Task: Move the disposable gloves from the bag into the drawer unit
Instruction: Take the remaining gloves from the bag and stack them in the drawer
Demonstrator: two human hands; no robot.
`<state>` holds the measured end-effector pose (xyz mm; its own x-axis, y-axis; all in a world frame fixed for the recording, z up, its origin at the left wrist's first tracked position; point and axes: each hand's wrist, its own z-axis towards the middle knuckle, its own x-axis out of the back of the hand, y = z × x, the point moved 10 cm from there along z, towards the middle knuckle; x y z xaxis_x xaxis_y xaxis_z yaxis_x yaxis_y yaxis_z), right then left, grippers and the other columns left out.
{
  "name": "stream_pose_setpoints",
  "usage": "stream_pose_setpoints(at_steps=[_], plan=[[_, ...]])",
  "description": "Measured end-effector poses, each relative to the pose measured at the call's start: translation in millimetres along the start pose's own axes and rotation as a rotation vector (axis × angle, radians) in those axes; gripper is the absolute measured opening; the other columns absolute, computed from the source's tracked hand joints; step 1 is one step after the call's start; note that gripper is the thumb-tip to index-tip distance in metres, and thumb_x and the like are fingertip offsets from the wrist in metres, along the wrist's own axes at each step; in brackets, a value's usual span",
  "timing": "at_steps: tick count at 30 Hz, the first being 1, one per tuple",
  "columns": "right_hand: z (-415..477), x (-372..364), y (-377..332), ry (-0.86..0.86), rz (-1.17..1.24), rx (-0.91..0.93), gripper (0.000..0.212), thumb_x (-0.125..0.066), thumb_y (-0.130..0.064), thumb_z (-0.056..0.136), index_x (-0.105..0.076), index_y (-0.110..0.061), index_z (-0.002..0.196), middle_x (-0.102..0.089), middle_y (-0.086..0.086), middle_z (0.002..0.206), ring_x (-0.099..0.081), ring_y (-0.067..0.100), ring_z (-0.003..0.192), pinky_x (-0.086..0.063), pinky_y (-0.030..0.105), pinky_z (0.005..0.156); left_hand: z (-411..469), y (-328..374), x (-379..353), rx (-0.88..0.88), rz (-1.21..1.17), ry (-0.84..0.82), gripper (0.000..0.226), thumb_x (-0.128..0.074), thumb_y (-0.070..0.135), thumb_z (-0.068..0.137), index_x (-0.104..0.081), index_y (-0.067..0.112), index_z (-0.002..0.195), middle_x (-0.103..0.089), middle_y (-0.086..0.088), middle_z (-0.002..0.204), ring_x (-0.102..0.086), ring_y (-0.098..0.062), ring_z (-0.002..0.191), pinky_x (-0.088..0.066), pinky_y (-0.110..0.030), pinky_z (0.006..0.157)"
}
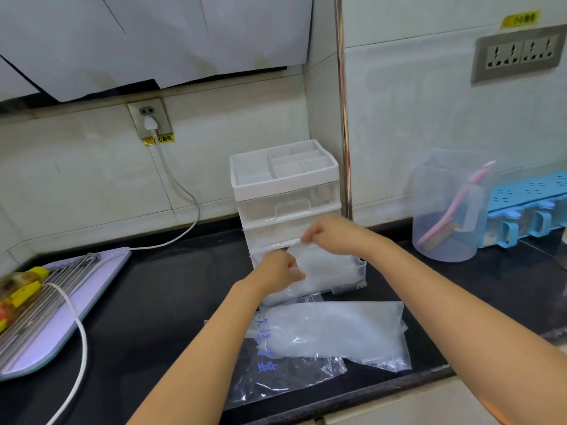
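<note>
A white and clear drawer unit (285,191) stands at the back of the black counter, its bottom drawer (352,280) pulled out. A clear disposable glove (319,262) is stretched over that open drawer. My left hand (277,268) pinches the glove's lower left part. My right hand (331,233) pinches its upper edge, just in front of the middle drawer. On the counter in front of the unit lies the clear bag (291,372) with blue print, and a stack of cloudy gloves (334,329) sticks out of it to the right.
A lilac board (101,289) with a metal rack and yellow packets sits at the left, with a white cable (79,342) running across it. At the right are a clear jug (445,210) holding a pink brush and a blue rack (527,191). The counter edge runs along the front.
</note>
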<state>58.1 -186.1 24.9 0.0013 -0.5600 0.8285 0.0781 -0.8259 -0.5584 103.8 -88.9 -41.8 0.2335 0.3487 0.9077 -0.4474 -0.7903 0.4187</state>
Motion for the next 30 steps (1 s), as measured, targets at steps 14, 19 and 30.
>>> stream_pose_setpoints(at_steps=[14,19,30], plan=[[26.4,-82.9,36.2,-0.376,-0.303,-0.087,0.050,-0.041,-0.009,0.095,-0.045,-0.024,0.142,-0.054,0.003,0.138,-0.052,0.023,0.121,-0.041,0.030,0.099,16.2,-4.3,-19.6,0.091,0.100,-0.166,0.040,-0.050,0.001,0.087,-0.055,0.011,0.126,-0.060,-0.005,0.118,-0.057,-0.023,0.104,-0.048,-0.032,0.086],[26.0,-83.5,51.0,-0.476,-0.429,-0.181,0.065,-0.044,-0.012,0.096,-0.017,-0.025,0.153,-0.011,-0.001,0.160,-0.021,0.024,0.143,-0.026,0.034,0.110,20.6,-9.8,-23.8,0.194,0.396,-0.345,0.034,-0.051,0.009,0.090,-0.056,0.006,0.123,-0.053,-0.007,0.102,-0.050,-0.024,0.088,-0.041,-0.031,0.073],[44.3,-77.3,77.3,-0.290,-0.253,-0.340,0.050,-0.035,-0.005,0.094,-0.034,-0.005,0.145,-0.037,0.015,0.148,-0.040,0.031,0.132,-0.035,0.037,0.107,26.3,-15.2,-23.4,0.179,0.583,-0.517,0.059,-0.060,0.025,0.092,-0.035,0.006,0.142,-0.045,-0.014,0.139,-0.048,-0.025,0.104,-0.043,-0.031,0.085]])
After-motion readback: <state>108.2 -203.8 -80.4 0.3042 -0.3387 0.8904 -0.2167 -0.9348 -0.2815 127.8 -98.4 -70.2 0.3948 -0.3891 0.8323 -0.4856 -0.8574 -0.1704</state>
